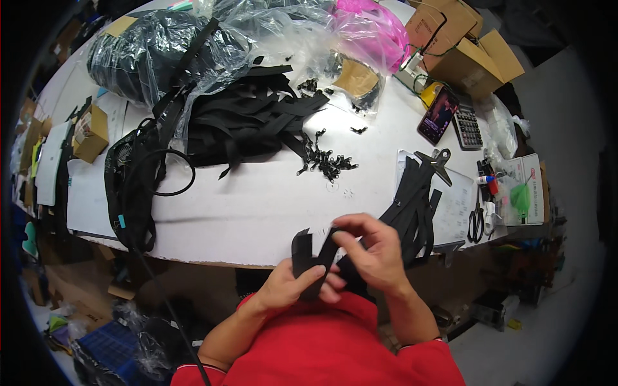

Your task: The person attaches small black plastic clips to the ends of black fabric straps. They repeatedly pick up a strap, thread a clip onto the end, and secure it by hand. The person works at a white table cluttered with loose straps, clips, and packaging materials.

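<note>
A black zipper strip (300,251) is bent between my two hands at the front edge of the table. My left hand (286,284) is closed on its lower part, the thumb pressed flat on the band. The thumb and fingertips of my right hand (374,252) pinch the raised end of the strip. Whether a small slider sits at that end is hidden by the fingers. Beyond my hands lies a pile of small black zipper sliders (328,161). Right of them, several black zipper strips (412,199) lie bunched beside a black spring clamp (438,166).
A heap of black strips (238,122) covers the table's back left, near a plastic-wrapped black roll (141,55). A black cable loop (164,190) stands at left. At right are a phone (439,116), a calculator (468,127), scissors (476,222) and a cardboard box (473,67).
</note>
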`<control>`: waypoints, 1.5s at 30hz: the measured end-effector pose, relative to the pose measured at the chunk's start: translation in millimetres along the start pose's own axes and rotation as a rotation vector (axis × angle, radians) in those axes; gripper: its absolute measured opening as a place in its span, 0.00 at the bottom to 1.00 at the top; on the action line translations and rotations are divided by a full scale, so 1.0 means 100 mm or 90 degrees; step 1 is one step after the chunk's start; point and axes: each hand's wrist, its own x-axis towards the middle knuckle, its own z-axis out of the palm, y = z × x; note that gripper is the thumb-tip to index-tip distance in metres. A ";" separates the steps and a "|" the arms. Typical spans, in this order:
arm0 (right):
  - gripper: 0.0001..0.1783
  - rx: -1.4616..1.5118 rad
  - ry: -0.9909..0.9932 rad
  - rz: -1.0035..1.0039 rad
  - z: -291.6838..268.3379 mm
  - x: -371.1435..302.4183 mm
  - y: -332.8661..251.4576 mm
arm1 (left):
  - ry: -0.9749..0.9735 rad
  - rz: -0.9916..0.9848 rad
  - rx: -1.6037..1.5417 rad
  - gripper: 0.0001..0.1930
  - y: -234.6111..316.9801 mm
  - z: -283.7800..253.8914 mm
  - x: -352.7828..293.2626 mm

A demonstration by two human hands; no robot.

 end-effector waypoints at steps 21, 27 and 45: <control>0.11 -0.048 -0.038 -0.122 0.15 -0.33 -0.15 | 0.210 0.252 0.251 0.08 -0.04 0.08 -0.12; 0.07 -0.060 0.006 -0.124 0.18 -0.30 -0.02 | 0.264 0.309 0.397 0.09 -0.08 0.06 -0.11; 0.15 0.252 -0.112 0.207 0.26 -0.16 0.38 | 0.301 0.530 0.660 0.10 -0.08 -0.07 0.01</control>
